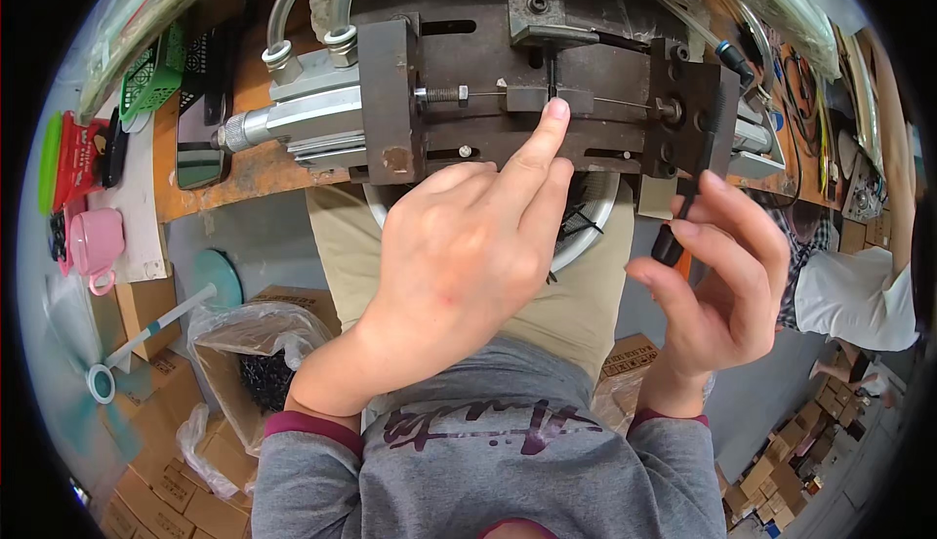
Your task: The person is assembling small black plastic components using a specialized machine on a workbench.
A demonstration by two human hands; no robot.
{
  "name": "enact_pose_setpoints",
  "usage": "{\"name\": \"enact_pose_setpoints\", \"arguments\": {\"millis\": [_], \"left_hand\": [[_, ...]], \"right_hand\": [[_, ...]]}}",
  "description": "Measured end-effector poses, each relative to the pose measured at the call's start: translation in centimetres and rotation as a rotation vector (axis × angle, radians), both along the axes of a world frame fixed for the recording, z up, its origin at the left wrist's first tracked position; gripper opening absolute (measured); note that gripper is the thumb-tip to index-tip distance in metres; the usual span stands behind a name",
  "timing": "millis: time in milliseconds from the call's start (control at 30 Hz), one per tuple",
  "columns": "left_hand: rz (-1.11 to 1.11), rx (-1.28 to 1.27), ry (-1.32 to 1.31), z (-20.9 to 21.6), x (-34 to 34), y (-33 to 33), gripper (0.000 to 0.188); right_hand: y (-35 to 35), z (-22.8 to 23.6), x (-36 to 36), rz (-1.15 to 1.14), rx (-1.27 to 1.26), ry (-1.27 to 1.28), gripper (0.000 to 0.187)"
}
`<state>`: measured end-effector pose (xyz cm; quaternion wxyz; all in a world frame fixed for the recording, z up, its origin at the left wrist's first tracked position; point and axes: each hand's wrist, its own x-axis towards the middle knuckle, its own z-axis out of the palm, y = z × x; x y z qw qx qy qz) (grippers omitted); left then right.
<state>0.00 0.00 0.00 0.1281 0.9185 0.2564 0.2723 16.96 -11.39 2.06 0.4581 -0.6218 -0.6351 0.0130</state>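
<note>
My left hand [468,237] reaches over the front of a dark metal fixture [468,51]. Its index finger is stretched out, the tip touching a small metal block [528,99] at the fixture's middle, just under a thin dark upright piece [551,73]. The other fingers bend loosely, and I see nothing held in them. To the right, my right hand [727,276] pinches a slim black stick [695,188] with a thicker rounded end. The stick tilts upward in front of the fixture's right end plate [691,115], and its upper part blends into that dark plate.
Air cylinders flank the fixture, the left one [312,115] fed by clear hoses. A white-rimmed basin [600,232] with black pieces sits on my lap. At left are a pink cup [96,241], a fan [101,383] and a lined carton [229,344]. Another person [854,285] is at right.
</note>
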Motion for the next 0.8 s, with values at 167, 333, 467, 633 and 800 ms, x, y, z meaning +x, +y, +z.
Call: {"name": "enact_pose_setpoints", "arguments": {"millis": [167, 333, 467, 633, 800], "left_hand": [[-0.025, -0.007, -0.107, -0.7, -0.3, 0.4, 0.025], [-0.194, -0.37, 0.079, 1.7, -4.1, -0.1, 0.02], [-0.331, -0.554, 0.186, -0.9, -5.8, -0.9, 0.02], [-0.325, -0.595, 0.38, -6.1, -6.0, -1.8, 0.017], [-0.236, -0.471, 0.404, -9.9, -5.0, -2.0, 0.023]], "right_hand": [[2.0, -0.7, -1.4, -0.01, -0.04, -0.057, 0.04], [3.3, -2.4, -1.2, 0.05, -0.047, -0.294, 0.029], [4.0, -2.1, -2.7, 0.007, -0.125, -0.428, 0.025], [4.8, -1.8, -3.0, -0.018, -0.091, -0.483, 0.024], [4.7, -3.2, -1.7, 0.061, -0.014, -0.272, 0.031]]}}
